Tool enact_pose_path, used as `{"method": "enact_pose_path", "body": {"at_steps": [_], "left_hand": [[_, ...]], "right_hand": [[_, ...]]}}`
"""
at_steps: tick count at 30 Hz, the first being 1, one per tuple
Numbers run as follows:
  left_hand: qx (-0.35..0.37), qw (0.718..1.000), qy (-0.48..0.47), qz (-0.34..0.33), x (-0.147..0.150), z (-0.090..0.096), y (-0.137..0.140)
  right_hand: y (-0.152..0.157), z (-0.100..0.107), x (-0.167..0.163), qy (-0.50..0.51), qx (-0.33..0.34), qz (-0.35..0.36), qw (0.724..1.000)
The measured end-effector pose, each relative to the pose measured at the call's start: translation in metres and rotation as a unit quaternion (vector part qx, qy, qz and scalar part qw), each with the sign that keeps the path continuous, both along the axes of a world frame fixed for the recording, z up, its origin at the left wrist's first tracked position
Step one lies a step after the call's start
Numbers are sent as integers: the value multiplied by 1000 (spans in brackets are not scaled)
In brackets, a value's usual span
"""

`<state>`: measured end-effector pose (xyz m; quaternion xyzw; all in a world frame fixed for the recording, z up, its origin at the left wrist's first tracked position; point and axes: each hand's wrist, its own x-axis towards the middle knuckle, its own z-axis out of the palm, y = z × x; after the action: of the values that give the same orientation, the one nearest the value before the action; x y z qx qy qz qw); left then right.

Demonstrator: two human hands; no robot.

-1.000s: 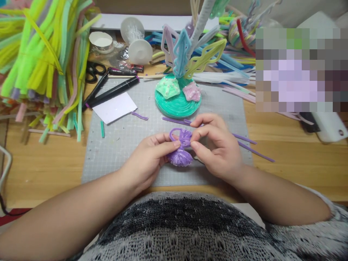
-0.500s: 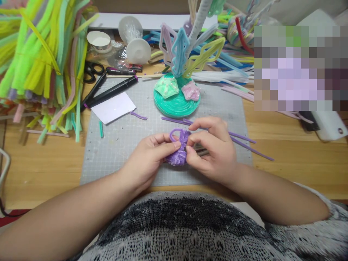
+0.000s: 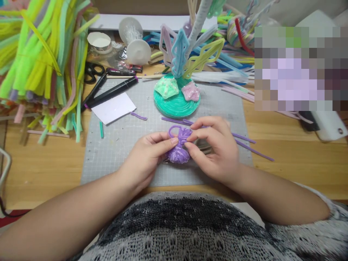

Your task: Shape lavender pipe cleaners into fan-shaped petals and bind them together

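Above the grey cutting mat (image 3: 108, 156), a purple pipe-cleaner bow (image 3: 178, 154), pinched in at its middle and with a thin loop at its top left, is held between both hands. My left hand (image 3: 152, 154) grips it from the left, thumb pressed on the narrow middle. On the other side my right hand (image 3: 216, 150) pinches its right edge with thumb and forefinger. Some metal tool, mostly hidden, shows under my right palm. Loose purple pipe cleaners (image 3: 252, 148) lie behind and right of my right hand. A short purple piece (image 3: 139, 116) rests near a white card (image 3: 113, 108).
Behind the hands stands a round teal base (image 3: 176, 107) bearing star shapes and upright pipe-cleaner leaves (image 3: 180, 52). Black markers (image 3: 112, 90) and scissors (image 3: 94, 71) lie at the back left. A large pipe-cleaner bundle (image 3: 40, 61) fills the left. A white device (image 3: 333, 125) sits at right.
The purple bow has turned slightly and risen a little, with more of its middle showing. My right fingers have shifted slightly right along its edge; my left thumb moved slightly left.
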<state>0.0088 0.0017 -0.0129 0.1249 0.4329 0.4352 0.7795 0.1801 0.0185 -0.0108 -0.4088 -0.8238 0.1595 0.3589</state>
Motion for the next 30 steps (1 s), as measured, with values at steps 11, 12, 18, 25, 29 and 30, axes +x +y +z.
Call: {"method": "enact_pose_path", "body": {"at_steps": [11,12,18,25,29,30], "left_hand": [[68,995,68,-1,-1,-2,-2],[102,990,100,3,-2,-2,-3],[502,792,346,-2,-13,7,-5],[700,550,455,7,-22,11,-5],[703,525,479,19,-22,9,-9],[706,515,485,29,-22,8,-9]], "right_hand": [[2,-9,1,113,-30,5,993],[2,-10,1,147,-53,8,988],[7,-5,12,126,-37,168,977],[4,4,27,68,146,219,962],[1,6,29,30,161,229,959],[2,7,29,26,166,234,958]]}}
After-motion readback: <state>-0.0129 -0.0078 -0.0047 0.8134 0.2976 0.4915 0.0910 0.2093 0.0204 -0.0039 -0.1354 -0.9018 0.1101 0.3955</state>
